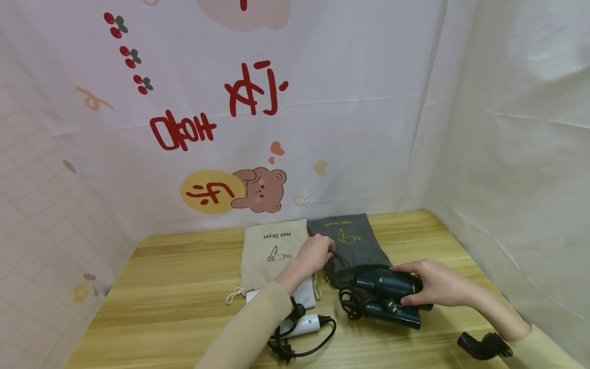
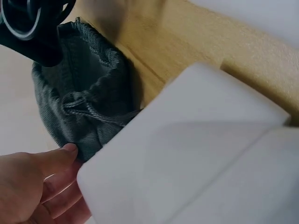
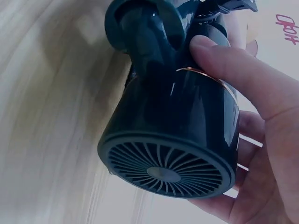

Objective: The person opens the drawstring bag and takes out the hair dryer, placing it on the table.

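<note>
My left hand pinches the edge of a dark grey drawstring pouch marked "Hair Dryer". In the left wrist view the pouch's mouth gapes, with the thumb on its cloth. My right hand grips a dark green hair dryer with its handle folded and cord bundled. Its nozzle points at the pouch's mouth. The right wrist view shows the dryer's round rear grille, with the thumb on top and fingers around the far side.
A beige "Hair Dryer" pouch lies left of the grey one. In front of it is a white hair dryer with a black cord, partly hidden by my left arm. A black curved attachment shows near my right wrist. White cloth hangs behind the wooden table.
</note>
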`<state>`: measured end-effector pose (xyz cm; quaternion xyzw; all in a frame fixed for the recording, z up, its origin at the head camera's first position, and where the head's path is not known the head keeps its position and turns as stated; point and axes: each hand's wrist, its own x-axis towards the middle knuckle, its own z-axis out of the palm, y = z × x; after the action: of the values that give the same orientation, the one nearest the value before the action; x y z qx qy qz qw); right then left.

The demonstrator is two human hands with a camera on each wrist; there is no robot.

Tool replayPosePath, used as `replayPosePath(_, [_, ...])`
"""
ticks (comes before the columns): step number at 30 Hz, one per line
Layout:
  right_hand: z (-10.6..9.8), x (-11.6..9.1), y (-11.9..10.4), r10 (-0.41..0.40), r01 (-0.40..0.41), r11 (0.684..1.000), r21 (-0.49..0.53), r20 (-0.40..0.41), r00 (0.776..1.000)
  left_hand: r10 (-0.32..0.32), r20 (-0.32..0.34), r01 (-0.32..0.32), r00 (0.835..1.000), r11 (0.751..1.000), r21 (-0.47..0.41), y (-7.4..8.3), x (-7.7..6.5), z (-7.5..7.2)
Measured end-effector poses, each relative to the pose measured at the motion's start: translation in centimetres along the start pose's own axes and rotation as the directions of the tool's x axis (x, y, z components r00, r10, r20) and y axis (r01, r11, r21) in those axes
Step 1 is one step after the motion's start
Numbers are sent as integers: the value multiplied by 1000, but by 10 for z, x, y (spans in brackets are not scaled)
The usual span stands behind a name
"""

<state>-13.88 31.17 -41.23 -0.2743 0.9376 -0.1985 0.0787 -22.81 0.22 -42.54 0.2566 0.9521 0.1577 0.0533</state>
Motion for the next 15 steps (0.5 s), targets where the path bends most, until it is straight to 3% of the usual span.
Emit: replayPosePath(15, [11, 13, 3, -55, 58, 998, -30, 74, 996, 54, 92, -58, 994, 997, 50, 1, 1, 8])
